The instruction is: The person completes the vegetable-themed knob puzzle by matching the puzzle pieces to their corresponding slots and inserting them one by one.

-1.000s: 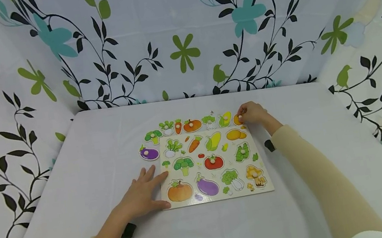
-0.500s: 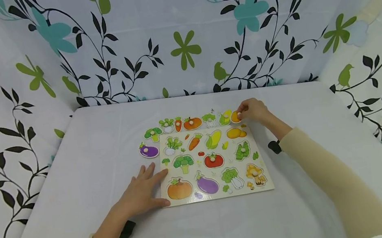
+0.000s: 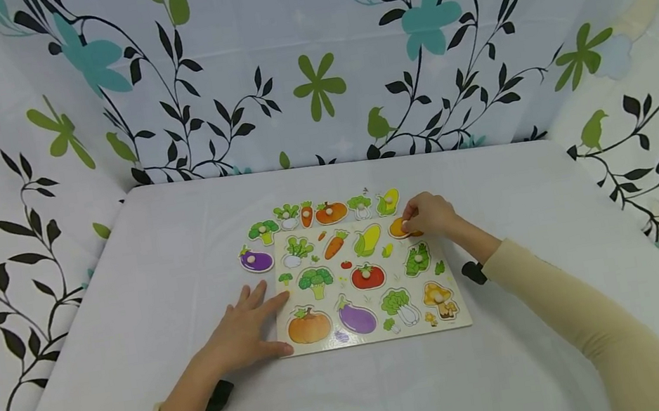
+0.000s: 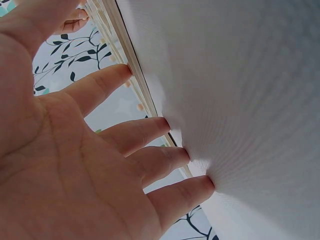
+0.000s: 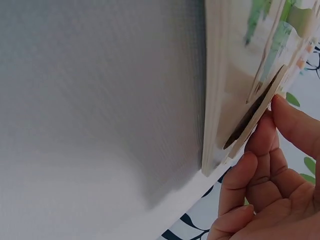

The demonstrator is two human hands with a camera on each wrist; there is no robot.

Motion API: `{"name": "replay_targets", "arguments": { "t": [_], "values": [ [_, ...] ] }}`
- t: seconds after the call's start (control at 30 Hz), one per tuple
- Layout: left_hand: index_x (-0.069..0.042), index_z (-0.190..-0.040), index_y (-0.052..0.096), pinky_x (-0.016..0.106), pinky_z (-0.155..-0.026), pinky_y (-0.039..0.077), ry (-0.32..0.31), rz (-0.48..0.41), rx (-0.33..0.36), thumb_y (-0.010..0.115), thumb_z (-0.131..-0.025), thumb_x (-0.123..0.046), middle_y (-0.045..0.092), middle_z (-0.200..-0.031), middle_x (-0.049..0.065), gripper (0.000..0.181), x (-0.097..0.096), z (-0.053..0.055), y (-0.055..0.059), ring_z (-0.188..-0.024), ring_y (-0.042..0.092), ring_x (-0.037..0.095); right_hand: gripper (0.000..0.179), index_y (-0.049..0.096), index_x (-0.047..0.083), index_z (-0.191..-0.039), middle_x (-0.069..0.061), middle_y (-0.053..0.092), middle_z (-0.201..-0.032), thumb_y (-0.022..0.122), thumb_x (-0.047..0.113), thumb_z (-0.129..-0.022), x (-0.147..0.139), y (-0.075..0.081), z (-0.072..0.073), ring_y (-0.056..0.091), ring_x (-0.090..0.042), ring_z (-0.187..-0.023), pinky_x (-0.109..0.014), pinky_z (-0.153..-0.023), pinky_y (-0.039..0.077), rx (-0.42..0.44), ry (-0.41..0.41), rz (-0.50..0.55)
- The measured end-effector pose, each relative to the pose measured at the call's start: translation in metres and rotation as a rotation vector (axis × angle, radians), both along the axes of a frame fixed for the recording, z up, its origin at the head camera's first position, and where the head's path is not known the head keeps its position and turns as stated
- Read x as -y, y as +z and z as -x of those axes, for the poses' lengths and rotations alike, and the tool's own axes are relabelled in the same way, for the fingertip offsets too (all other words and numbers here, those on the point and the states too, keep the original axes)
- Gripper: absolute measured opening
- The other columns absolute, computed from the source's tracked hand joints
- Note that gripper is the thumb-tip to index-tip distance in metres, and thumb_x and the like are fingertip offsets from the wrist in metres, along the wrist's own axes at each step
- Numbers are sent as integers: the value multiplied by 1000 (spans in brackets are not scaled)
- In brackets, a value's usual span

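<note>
A wooden vegetable puzzle board lies flat on the white table. My right hand pinches the yellow-orange potato puzzle piece over the board's top right corner, where a potato picture is printed. In the right wrist view the potato piece is tilted, its lower edge close to the board. My left hand rests at the board's left edge, fingers spread. Its fingertips touch the board's side and the cloth in the left wrist view. The tomato piece and mushroom piece sit in the board.
Along the board's far edge lie loose pieces: a broccoli, radish, carrot, pumpkin, bok choy and corn. An eggplant piece lies left of it. Leaf-patterned curtains surround the table.
My right hand has lifted the potato piece from the row behind the board and brought it nearer, over the board's top right. The left hand has stayed at the board's left edge.
</note>
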State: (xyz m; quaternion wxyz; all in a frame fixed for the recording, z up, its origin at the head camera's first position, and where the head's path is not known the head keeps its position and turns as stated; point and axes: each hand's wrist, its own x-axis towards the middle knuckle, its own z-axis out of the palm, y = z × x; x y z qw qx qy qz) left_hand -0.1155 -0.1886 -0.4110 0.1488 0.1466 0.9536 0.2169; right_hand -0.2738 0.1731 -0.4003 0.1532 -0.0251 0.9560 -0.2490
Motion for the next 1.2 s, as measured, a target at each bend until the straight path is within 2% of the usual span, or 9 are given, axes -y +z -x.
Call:
{"name": "replay_targets", "arguments": {
  "t": [0.3, 0.8, 0.9, 1.0, 1.1, 1.2],
  "values": [
    [-12, -145, 47, 74, -109, 18, -1, 0, -4, 85, -72, -37, 23, -158, 28, 86, 0, -1, 1, -144, 12, 55, 21, 66, 6, -90, -6, 63, -84, 73, 26, -88, 0, -3, 1, 53, -22, -82, -30, -69, 38, 12, 18, -27],
    [-13, -145, 47, 74, -109, 18, -1, 2, -7, 85, -71, -39, 24, -157, 29, 87, -1, -3, 1, -144, 13, 55, 25, 62, 8, -84, -5, 60, -79, 73, 30, -87, 0, -5, -1, 54, -22, -79, -33, -68, 36, 7, 53, -121],
    [-13, -145, 47, 74, -109, 18, 0, 2, -2, 85, -71, -38, 23, -157, 29, 87, -1, -3, 1, -144, 13, 55, 29, 62, 8, -89, -6, 60, -82, 75, 34, -85, -1, -1, 3, 53, -23, -81, -32, -68, 36, 13, 54, -121],
    [-13, -145, 47, 73, -110, 17, 5, 3, 0, 85, -71, -37, 23, -158, 28, 87, -1, -2, 0, -145, 12, 55, 36, 61, 7, -100, -9, 60, -92, 75, 36, -84, 0, 5, 10, 53, -25, -86, -35, -72, 39, 16, 21, -121],
    [-13, -145, 48, 73, -111, 17, 13, 6, -2, 85, -71, -36, 23, -158, 28, 86, -2, -2, 0, -145, 12, 54, 39, 58, 8, -111, -13, 61, -104, 73, 35, -86, 2, 8, 20, 54, -28, -92, -42, -82, 42, 0, -12, -116],
    [-13, -145, 48, 72, -111, 17, 21, 6, 2, 85, -71, -36, 23, -158, 27, 86, -2, -2, 0, -146, 11, 53, 41, 57, 10, -120, -15, 61, -113, 71, 32, -88, 5, 9, 30, 54, -31, -97, -50, -94, 39, -19, -17, -93]
  ]
}}
